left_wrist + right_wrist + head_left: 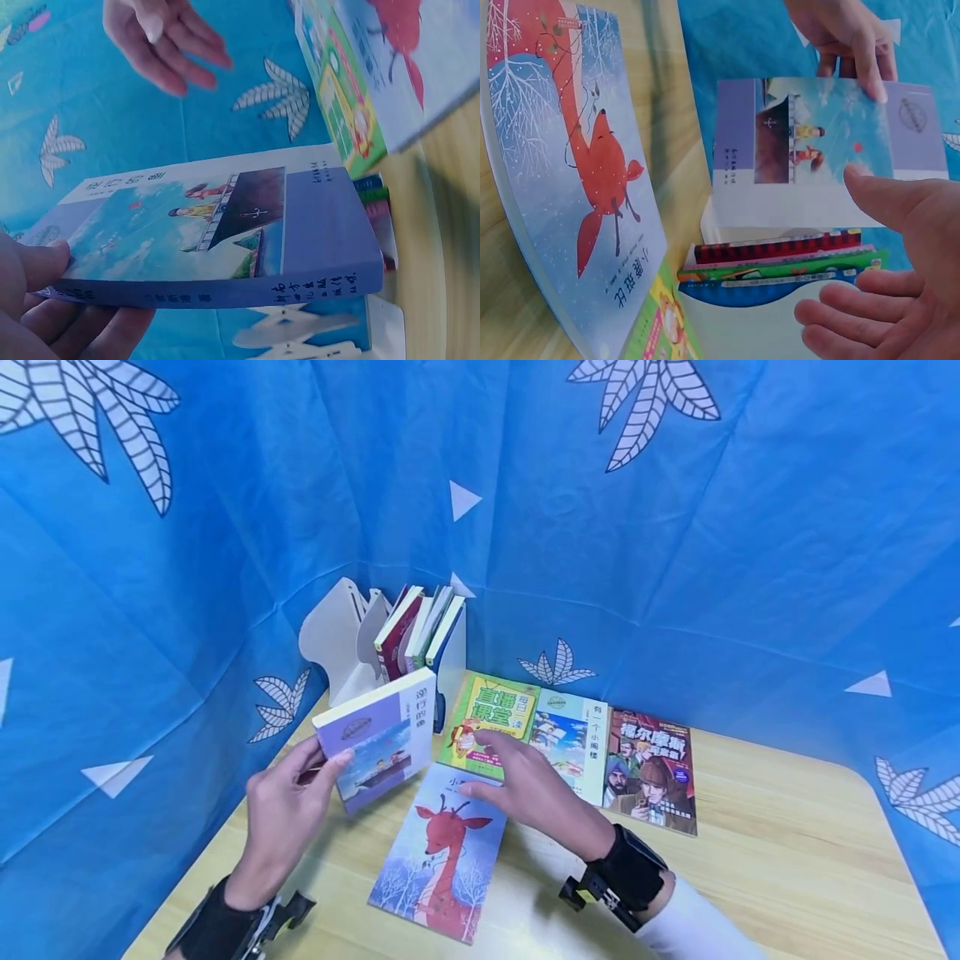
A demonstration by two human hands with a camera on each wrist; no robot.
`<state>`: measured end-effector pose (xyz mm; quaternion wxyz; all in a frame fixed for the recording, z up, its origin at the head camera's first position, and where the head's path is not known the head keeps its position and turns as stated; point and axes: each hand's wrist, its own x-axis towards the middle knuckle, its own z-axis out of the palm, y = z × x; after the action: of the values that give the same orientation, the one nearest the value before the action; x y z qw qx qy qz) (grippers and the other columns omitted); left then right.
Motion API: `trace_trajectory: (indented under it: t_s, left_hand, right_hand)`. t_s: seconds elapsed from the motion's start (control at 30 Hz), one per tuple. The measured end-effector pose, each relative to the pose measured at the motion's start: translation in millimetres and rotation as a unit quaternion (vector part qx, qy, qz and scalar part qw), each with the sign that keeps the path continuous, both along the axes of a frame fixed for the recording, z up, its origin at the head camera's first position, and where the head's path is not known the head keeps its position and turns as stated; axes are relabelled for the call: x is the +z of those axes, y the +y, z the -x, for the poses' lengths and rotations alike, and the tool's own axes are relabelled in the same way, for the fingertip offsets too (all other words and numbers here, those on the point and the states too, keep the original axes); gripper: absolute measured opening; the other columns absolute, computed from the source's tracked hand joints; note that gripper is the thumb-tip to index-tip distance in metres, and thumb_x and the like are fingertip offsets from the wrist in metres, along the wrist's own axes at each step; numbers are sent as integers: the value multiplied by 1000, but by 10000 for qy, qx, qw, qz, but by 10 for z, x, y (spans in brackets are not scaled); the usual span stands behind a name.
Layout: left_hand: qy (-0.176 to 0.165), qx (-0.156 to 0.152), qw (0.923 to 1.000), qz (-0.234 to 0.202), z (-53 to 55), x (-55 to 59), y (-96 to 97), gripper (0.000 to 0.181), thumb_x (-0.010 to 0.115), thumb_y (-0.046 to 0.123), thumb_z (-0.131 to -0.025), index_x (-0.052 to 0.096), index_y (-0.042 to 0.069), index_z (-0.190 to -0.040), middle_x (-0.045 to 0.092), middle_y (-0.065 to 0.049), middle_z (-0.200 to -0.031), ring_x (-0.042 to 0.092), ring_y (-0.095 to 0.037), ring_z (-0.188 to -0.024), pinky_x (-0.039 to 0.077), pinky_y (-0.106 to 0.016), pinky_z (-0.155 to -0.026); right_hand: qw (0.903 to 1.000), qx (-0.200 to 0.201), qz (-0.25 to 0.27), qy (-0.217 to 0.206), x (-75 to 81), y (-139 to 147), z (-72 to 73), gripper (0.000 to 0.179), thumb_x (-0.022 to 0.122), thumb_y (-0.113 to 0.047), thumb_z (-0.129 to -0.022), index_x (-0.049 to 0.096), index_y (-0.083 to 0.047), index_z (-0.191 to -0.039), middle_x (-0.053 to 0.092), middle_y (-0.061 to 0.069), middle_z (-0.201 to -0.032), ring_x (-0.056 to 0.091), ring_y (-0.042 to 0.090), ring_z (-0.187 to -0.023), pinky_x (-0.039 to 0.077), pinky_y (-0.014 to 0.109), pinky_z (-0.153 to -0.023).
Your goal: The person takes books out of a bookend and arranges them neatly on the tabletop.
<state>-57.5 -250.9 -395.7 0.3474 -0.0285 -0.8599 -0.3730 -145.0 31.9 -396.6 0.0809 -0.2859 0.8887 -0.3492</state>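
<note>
Left hand pinches purple book at its spine edge, thumb on front cover; book is raised before white rack. Handling: likely light, fairly stiff, possibly slippery; grip spine and both covers so pages cannot fan. Cover reads 逆行的鱼. Deer book: 小鹿斑比. Green book: 直播课堂. Right hand: fingers spread, holding nothing. Pale book: 有一个小阁楼. Detective book: 福尔摩斯
</note>
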Motion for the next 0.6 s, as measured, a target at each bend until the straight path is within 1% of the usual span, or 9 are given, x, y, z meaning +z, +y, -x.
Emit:
trace_trajectory:
  t_s: [0.13,0.2,0.27,0.33,0.43,0.53,0.6]
  left_hand:
    - [-206,-63,9998,28,-85,14,88,41,81,-8,-82,69,-11,-122,75,-31,-106,76,-43,-85,47,2,-79]
    - [-313,-110,9994,51,-124,15,125,41,81,-7,-83,69,-10,-122,76,-29,-106,77,-42,-85,46,3,-80]
    - [-412,-181,9990,58,-157,14,162,41,81,-7,-83,70,-9,-122,77,-28,-106,78,-40,-86,46,3,-80]
    - [-521,-215,9984,82,-182,16,198,40,81,-6,-84,70,-7,-122,78,-26,-106,78,-38,-86,46,4,-80]
    - [-619,-246,9977,112,-215,20,242,38,81,-6,-84,71,-6,-120,79,-23,-105,79,-36,-85,47,3,-80]
    - [-727,-295,9969,107,-241,29,273,37,81,-5,-84,72,-5,-120,80,-21,-105,79,-34,-86,47,3,-80]
    - [-771,-342,9964,98,-253,35,283,37,80,-5,-85,72,-4,-121,80,-20,-105,80,-33,-87,47,3,-82]
  right_hand:
    - [9997,25,-44,-218,8,-14,4,78,79,-42,-90,46,-13,-155,57,9,-153,58,29,-139,55,48,-109]
    - [9994,42,-22,-335,4,-23,3,79,79,-41,-90,44,-14,-156,56,9,-154,58,30,-140,55,49,-109]
    - [9993,90,50,-360,0,-33,1,78,79,-38,-91,44,-13,-156,56,10,-154,57,31,-140,53,49,-111]
    - [9991,158,183,-338,-7,-46,3,75,79,-34,-92,45,-13,-155,59,10,-151,58,30,-139,53,50,-111]
    - [9986,289,348,-269,-17,-66,2,67,77,-29,-93,48,-14,-152,65,8,-143,63,26,-133,56,46,-108]
    - [9978,416,457,-225,-32,-81,-8,58,73,-28,-96,51,-16,-148,69,5,-134,68,22,-124,60,42,-100]
    - [9973,515,498,-178,-44,-86,-17,53,69,-28,-99,53,-18,-147,71,3,-133,70,19,-121,61,40,-98]
